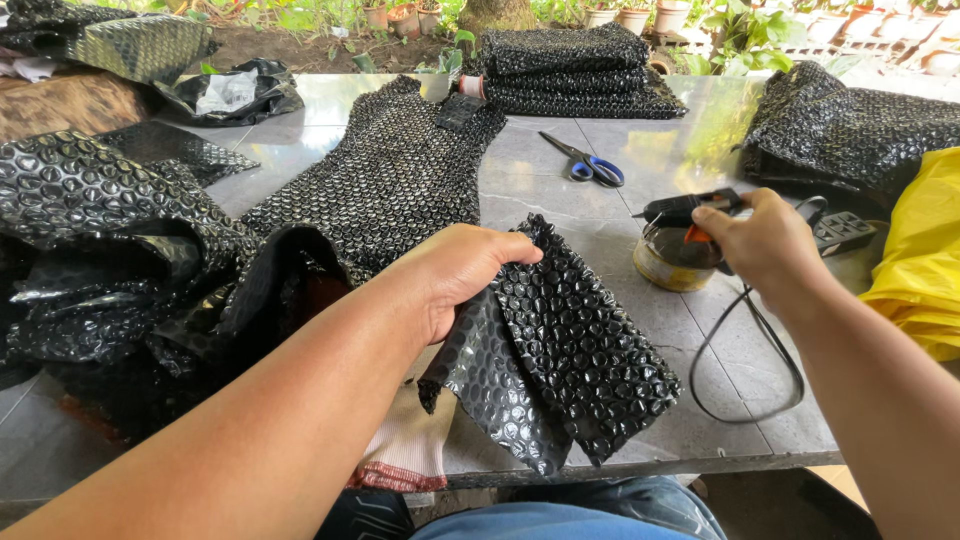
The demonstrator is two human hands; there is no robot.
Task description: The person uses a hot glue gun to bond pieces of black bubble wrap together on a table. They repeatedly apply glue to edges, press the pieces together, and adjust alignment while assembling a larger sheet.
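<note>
1. A grey tiled surface [560, 180] fills the frame, strewn with black bubble wrap; a folded stack [575, 70] lies at upper centre.
2. Folded black bubble-wrap piece [570, 350], lower centre, glossy and dimpled, its long axis running from upper left to lower right.
3. Left hand [455, 275], at centre, grip clenched on the piece's upper edge.
4. Right hand [765, 245], centre right, well apart from the piece, grasping a black glue gun [685, 207] over a small tin [675, 260].
5. Blue-handled scissors [590, 163] lie above.
</note>
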